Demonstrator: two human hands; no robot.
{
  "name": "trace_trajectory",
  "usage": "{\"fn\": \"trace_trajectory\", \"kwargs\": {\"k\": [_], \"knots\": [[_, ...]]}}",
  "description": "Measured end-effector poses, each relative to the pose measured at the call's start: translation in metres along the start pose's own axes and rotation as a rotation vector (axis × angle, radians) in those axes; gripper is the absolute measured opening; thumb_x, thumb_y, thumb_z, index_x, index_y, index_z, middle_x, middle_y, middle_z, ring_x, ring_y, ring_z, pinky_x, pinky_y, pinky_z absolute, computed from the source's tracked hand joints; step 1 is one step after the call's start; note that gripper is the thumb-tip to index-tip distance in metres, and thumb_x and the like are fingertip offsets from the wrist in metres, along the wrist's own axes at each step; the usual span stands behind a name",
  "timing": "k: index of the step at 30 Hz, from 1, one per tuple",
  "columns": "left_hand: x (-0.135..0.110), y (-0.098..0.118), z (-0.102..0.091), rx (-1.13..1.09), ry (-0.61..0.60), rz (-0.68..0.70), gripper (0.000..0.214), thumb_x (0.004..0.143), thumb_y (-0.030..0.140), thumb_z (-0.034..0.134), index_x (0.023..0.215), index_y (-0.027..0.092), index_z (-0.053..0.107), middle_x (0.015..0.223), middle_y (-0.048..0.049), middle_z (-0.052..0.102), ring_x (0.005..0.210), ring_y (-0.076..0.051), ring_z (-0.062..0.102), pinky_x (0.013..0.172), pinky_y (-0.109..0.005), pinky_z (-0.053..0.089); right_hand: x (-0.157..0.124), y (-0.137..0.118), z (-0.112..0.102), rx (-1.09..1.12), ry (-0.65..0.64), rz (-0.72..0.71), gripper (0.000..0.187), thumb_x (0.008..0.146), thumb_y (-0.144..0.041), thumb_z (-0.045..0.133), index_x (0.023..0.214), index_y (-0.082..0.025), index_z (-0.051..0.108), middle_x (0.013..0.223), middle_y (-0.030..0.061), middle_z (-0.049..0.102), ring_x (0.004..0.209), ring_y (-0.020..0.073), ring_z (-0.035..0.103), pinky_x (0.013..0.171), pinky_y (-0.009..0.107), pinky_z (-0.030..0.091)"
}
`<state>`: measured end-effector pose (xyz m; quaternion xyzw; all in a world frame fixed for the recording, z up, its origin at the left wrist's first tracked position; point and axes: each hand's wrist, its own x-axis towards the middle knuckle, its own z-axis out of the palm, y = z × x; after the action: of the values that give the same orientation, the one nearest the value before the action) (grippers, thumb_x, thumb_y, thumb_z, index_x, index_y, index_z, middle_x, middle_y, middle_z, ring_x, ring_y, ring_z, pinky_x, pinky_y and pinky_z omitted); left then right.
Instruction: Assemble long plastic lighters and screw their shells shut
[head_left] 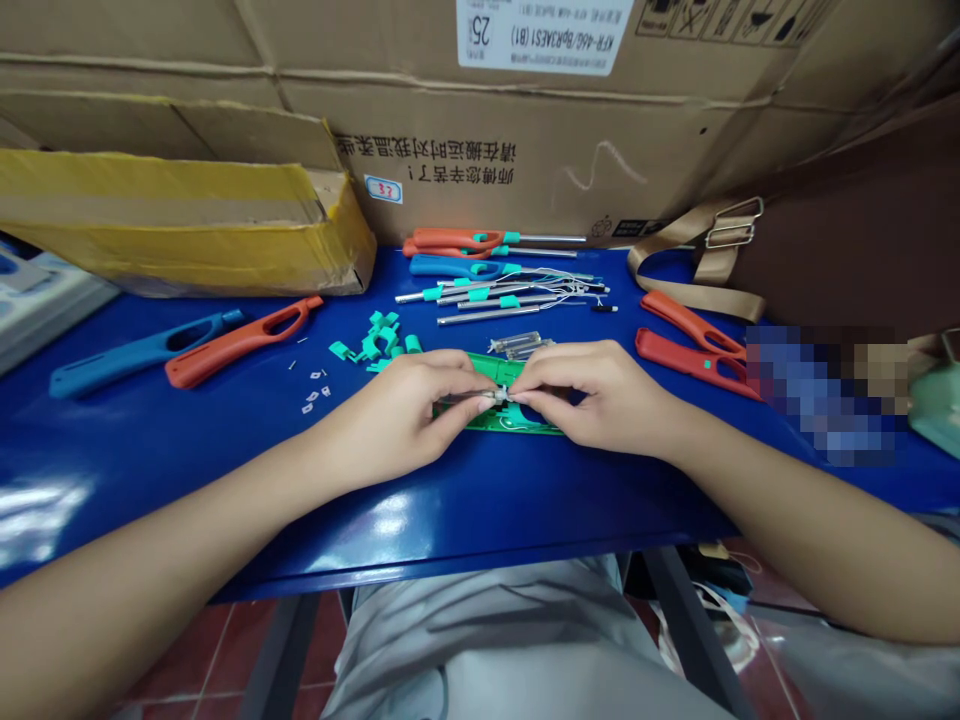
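Both hands meet above an open green lighter shell (487,418) that lies on the table. My left hand (420,405) pinches what looks like a clear lighter fuel tank, mostly covered by the fingers. At its right end a small whitish fitting (500,396) shows, pinched by the thumb and finger of my right hand (604,400). A thin white wire (514,424) runs inside the shell. Just behind the hands lie clear fuel tanks (525,342). Small turquoise plastic parts (381,338) are heaped beyond my left hand.
Metal lighter tubes with wires (487,303) lie behind, near orange lighters (457,240) and a blue lighter (450,267). Empty casings (240,345) rest left, red ones (694,360) right. Tiny white pieces (315,392) are scattered left. A yellow-taped carton (225,240) and large cardboard box (465,110) bound the back.
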<state>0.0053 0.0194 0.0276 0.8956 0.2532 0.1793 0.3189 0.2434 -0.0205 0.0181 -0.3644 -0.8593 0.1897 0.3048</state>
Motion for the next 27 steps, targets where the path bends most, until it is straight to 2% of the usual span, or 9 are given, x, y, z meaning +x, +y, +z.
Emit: {"fn": "trace_trajectory", "kwargs": {"k": [4,9,12,19,27], "knots": [[0.0,-0.001,0.0,0.043,-0.018,0.054,0.027,0.101,0.022,0.053,0.111,0.015,0.077,0.094,-0.0065,0.069,0.086,-0.016,0.066,0.079,-0.028,0.051,-0.001,0.0,0.001,-0.035,-0.043,0.009,0.015,0.097,-0.016,0.058,0.091,-0.018,0.072,0.088,0.0053,0.074,0.081,0.0155,0.067,0.075,0.028,0.05],[0.0,-0.005,-0.008,0.095,-0.109,0.058,0.023,0.098,0.021,0.057,0.11,0.019,0.077,0.103,-0.0069,0.072,0.094,-0.018,0.069,0.088,-0.032,0.053,0.0,-0.004,0.0,-0.137,-0.127,0.023,0.013,0.097,-0.021,0.058,0.095,-0.017,0.07,0.088,0.0045,0.07,0.078,0.0153,0.063,0.072,0.028,0.048],[0.0,-0.005,-0.013,0.115,-0.129,0.061,0.02,0.095,0.019,0.061,0.107,0.021,0.077,0.104,-0.0051,0.073,0.094,-0.018,0.07,0.09,-0.031,0.054,-0.001,-0.006,-0.001,-0.17,-0.119,0.047,0.015,0.097,-0.025,0.06,0.102,-0.017,0.071,0.096,0.0068,0.07,0.088,0.0181,0.066,0.078,0.03,0.05],[0.0,-0.006,-0.014,0.113,-0.162,-0.004,0.024,0.091,0.026,0.065,0.113,0.023,0.075,0.104,-0.0035,0.076,0.088,-0.018,0.071,0.08,-0.029,0.054,-0.002,-0.006,-0.002,-0.25,-0.131,0.078,0.017,0.098,-0.026,0.058,0.105,-0.019,0.072,0.103,0.0068,0.071,0.094,0.0192,0.069,0.079,0.03,0.052],[0.001,-0.008,-0.011,-0.012,-0.119,-0.13,0.017,0.087,0.026,0.07,0.103,0.019,0.073,0.088,-0.0001,0.077,0.076,-0.015,0.07,0.074,-0.026,0.055,-0.001,-0.005,0.0,-0.284,-0.158,0.093,0.02,0.099,-0.028,0.057,0.107,-0.019,0.072,0.104,0.006,0.071,0.095,0.0192,0.067,0.076,0.03,0.049]]}}
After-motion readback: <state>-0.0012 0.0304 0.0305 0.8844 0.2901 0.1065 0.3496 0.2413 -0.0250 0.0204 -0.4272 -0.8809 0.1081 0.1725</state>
